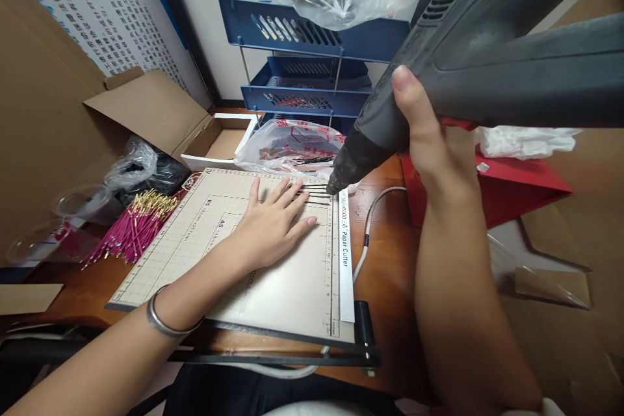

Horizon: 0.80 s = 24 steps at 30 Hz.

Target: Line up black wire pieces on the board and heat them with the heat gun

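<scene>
My right hand (426,120) grips a dark grey heat gun (419,84) around its barrel, the thumb lying along the near side. The nozzle slants down to the left, its tip close over the right ends of several thin black strips (319,195). These strips lie side by side on a cream paper cutter board (277,292). Flat on the board, fingers spread, my left hand (273,224) covers the strips' left ends. Whether they are wires or tubing I cannot tell. A metal bangle (158,318) circles my left wrist.
Magenta pieces with gold tips (134,227) are heaped left of the board, near clear plastic cups (80,205). Behind stand an open cardboard box (219,136), a plastic bag (292,143) and blue tray shelves (292,97). A white cable (370,221) and red bag (453,192) lie right.
</scene>
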{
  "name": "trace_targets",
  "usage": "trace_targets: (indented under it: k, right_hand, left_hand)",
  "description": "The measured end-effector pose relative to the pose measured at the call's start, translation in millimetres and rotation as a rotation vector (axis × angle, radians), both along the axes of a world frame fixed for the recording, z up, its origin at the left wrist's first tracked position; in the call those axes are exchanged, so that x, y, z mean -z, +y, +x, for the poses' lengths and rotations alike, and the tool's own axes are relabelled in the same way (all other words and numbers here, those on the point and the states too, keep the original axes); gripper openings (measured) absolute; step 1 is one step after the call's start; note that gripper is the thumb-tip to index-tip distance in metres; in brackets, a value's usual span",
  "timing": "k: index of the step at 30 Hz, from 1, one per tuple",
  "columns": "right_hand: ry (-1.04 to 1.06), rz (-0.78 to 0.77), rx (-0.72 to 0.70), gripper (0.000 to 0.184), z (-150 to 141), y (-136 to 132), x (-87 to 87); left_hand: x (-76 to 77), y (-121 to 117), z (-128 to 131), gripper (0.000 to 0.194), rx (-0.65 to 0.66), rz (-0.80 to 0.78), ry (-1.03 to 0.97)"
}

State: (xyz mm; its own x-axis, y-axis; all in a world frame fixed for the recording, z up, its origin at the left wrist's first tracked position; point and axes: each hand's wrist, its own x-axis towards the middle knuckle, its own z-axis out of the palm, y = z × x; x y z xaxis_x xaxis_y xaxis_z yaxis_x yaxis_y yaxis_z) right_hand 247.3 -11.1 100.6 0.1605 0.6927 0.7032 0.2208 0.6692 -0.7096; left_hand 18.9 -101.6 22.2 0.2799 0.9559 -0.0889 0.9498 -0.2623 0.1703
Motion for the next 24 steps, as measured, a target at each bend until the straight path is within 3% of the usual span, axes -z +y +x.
trace_targets:
  k: [8,12,17,24]
  right_hand:
    - [0.03,-0.043,0.049,0.06,-1.4,1.2,1.0]
    - [-0.011,-0.005,0.055,0.054,0.9,0.9,0.5]
    - [0.074,-0.078,0.078,0.066,2.3,2.5,2.0]
    - [-0.013,-0.074,0.093,0.055,6.6,6.3,6.9]
  left_hand:
    - [-5.9,-3.8,-1.5,0.074,0.001,-0.008,-0.011]
    - [-5.3,-1.9,-1.0,0.074,0.042,-0.049,-0.042]
    - [-5.1,-0.4,-2.0,0.072,0.076,-0.034,-0.069]
    - [-17.2,5.0,-4.3,0.065,0.131,-0.063,-0.067]
